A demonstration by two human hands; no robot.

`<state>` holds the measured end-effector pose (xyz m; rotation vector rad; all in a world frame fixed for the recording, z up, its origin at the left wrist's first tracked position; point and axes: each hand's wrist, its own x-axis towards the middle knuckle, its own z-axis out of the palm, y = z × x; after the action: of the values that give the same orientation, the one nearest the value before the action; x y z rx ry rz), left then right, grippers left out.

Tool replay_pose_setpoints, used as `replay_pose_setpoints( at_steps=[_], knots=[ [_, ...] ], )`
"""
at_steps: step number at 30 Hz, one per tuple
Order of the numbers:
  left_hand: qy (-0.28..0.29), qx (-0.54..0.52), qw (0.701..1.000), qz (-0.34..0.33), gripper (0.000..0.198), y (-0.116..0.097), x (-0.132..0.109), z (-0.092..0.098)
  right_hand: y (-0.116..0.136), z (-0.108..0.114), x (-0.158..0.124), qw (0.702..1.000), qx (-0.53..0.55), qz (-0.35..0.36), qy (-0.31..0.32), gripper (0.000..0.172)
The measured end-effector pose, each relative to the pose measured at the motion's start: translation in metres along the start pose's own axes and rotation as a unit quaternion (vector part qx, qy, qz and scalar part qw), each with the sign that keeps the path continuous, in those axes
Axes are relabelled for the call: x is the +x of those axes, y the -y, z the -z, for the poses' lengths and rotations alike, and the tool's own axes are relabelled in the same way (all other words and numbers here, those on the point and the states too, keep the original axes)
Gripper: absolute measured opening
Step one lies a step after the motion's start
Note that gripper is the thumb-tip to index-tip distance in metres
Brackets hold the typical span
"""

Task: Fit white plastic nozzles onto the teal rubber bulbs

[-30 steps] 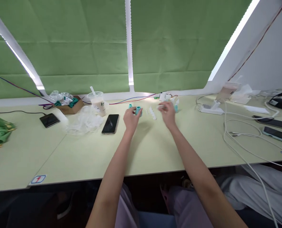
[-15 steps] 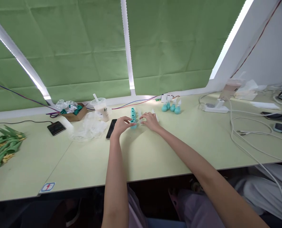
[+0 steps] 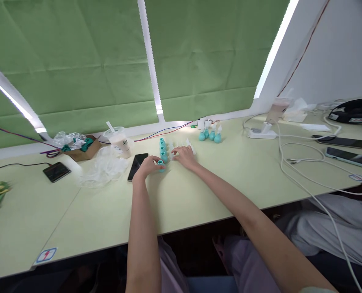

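My left hand [image 3: 146,167] rests on the pale green table [image 3: 199,191] with its fingers pinched round a small teal cap-shaped piece [image 3: 160,163]. Just behind it stand a few more teal pieces in a row [image 3: 162,147]. My right hand [image 3: 184,156] lies beside them, fingers curled over small white plastic parts [image 3: 188,143]; what they hold is hidden. Three teal bulb-shaped bottles with white tips [image 3: 210,135] stand farther back to the right.
A black phone [image 3: 137,166] lies left of my left hand, next to crumpled clear plastic [image 3: 103,167] and an iced drink cup [image 3: 119,141]. A cardboard box of bits [image 3: 80,147], another phone [image 3: 56,171], white cables [image 3: 293,162] and a power strip [image 3: 262,133] also lie here.
Both hands have come down from the far teal bottles to the table near the black phone. My left hand has set its teal piece down in front of the row.
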<state>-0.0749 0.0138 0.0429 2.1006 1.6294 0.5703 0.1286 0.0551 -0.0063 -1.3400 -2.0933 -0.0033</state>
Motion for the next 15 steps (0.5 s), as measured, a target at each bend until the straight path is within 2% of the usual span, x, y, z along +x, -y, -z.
replay_pose_setpoints(
  at_steps=[4, 9, 11, 15],
  knots=[
    [-0.013, -0.015, 1.0, -0.011, 0.043, 0.001, -0.001, 0.001, -0.001, 0.003, -0.003, 1.0, -0.008, 0.002, -0.003, 0.024],
    [-0.006, -0.046, 0.999, -0.02, 0.047, 0.011, 0.001, 0.001, -0.005, 0.011, 0.002, 0.999, -0.019, 0.045, 0.02, 0.037],
    [0.004, -0.05, 0.999, -0.019, 0.05, 0.014, 0.002, 0.001, -0.006, 0.012, 0.008, 0.997, -0.029, 0.059, 0.037, 0.035],
    [0.0, -0.052, 0.999, -0.012, 0.048, 0.017, 0.003, 0.0, -0.002, 0.012, 0.019, 0.993, -0.062, 0.074, 0.067, 0.018]
  ],
)
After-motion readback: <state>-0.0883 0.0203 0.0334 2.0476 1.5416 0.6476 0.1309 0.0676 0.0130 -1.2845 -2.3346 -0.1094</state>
